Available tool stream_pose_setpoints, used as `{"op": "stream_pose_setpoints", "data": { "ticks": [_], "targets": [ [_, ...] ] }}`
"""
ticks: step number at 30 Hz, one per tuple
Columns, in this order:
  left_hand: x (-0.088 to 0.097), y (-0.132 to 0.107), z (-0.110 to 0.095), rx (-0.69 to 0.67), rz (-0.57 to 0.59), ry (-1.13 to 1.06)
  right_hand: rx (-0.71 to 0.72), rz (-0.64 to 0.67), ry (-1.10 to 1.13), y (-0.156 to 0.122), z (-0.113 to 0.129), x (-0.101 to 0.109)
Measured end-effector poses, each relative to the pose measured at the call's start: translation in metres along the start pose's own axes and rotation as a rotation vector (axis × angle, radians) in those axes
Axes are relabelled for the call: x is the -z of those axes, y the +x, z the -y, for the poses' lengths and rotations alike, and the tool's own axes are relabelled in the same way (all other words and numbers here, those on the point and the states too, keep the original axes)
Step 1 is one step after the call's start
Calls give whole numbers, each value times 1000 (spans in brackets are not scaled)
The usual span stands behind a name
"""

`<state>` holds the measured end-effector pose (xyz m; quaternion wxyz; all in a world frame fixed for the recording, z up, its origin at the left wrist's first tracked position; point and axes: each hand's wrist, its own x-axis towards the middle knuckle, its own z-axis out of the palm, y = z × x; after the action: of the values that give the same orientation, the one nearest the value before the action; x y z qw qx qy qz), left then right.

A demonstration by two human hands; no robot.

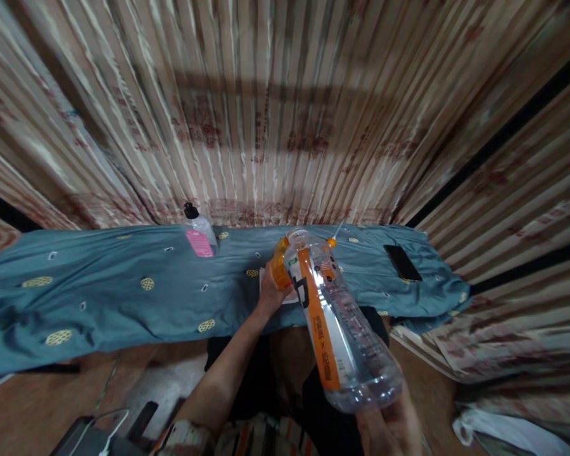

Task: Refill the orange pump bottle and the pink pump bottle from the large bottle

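Right grip [390,425] is closed on the low end of a big bottle [335,342], with the thumb on this side and the rest of the hand by the base. It seems to be there to bear the weight. Left grip [272,292] is bent round the orange top [280,265] at the far end, maybe to keep that end still. Some of its fingers are hidden, so I cannot tell how tight it is. I also cannot tell how the top is joined on.

The bottle is up in the air, over the front edge of the counter [123,297]. It leans, with its base near the person and its neck to the far side. Held like that, its orange and white label [320,316] is easy to see.

A small bottle [202,237] with a pink label stands at the back left, near the curtain [266,126]. It is well apart from both hands, so it is not likely to get bumped. A phone [403,263] lies flat on the right, which should stop it tipping. Under the left hand is a white sheet [291,297], mostly hidden. Blue cloth [171,323] covers the counter
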<state>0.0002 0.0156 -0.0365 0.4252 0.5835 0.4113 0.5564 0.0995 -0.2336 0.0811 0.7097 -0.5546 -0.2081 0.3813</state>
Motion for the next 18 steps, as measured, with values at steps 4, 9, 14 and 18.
{"op": "stream_pose_setpoints", "data": {
  "ticks": [4, 9, 14, 18],
  "targets": [
    [-1, 2, 0, 50, -14, 28, 16, -19, -16, 1, -1, 0],
    [1, 2, 2, -4, 3, 28, 31, 5, -38, 1, -1, 1],
    [2, 1, 2, -5, 16, 26, 18, -2, -32, 2, 0, 2],
    [3, 2, 3, -32, 25, 31, 10, -2, -22, 2, 0, 3]
  ]
}}
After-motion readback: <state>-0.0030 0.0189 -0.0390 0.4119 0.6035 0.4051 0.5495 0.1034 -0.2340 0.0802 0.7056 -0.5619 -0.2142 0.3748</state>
